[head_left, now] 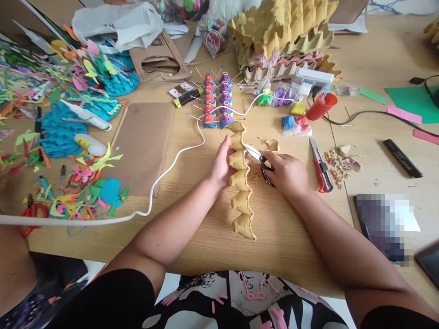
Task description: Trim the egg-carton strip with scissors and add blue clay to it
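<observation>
A long yellow egg-carton strip runs lengthwise toward me over the middle of the table. My left hand grips it from the left side near its upper part, the fingers partly hidden behind it. My right hand is closed round the black handles of scissors, whose blades touch or nearly touch the strip's right edge. Just beyond the strip stand two painted carton rows, one red and blue, one purple and blue, with pins stuck out of them. A small carton scrap lies right of the blades.
A white cable crosses the table from the left. Cardboard and colourful paper scraps lie left. On the right are a red cutter, an orange cup and a black case. Egg trays are stacked behind.
</observation>
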`<state>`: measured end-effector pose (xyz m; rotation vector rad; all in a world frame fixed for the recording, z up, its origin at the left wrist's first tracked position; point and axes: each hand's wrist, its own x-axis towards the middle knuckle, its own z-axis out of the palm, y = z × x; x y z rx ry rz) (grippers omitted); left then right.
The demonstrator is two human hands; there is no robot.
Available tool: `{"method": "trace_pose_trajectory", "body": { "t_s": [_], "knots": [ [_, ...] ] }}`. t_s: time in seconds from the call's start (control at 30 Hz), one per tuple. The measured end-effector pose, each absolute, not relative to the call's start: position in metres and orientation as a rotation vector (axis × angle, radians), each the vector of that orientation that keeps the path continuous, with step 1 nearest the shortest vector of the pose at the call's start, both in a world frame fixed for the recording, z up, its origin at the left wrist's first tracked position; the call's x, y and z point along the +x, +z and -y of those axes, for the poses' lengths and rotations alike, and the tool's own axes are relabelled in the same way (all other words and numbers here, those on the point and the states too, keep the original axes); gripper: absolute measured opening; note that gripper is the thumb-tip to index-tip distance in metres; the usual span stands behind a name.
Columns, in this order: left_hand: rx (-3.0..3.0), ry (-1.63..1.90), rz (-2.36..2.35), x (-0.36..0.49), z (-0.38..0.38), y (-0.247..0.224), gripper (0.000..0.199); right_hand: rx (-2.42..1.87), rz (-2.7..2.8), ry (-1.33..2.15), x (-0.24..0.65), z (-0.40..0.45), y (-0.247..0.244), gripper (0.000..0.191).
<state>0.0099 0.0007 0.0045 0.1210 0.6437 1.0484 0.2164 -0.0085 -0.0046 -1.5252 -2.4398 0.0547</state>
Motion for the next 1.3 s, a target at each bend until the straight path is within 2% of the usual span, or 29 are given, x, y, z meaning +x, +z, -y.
{"method": "trace_pose_trajectory", "body": {
  "t_s": [0.33,0.57,0.9,1.3],
  "knots": [
    [0.179,1.039,-0.609,0.013,-0.001,-0.003,0.059,-1.574,2.426,0.026,0.214,0.009,-0.004,0.037],
    [0.170,1.030,-0.566,0.012,0.001,-0.009,0.046,-1.546,2.461,0.003,0.216,0.010,-0.002,0.039],
    [0.155,1.002,-0.534,0.014,0.003,-0.002,0.049,-1.635,2.431,-0.161,0.217,0.011,-0.001,0.033],
    [0.155,1.035,-0.489,0.016,0.002,-0.003,0.048,-1.639,2.445,-0.174,0.214,0.012,0.000,0.035]
  ]
}}
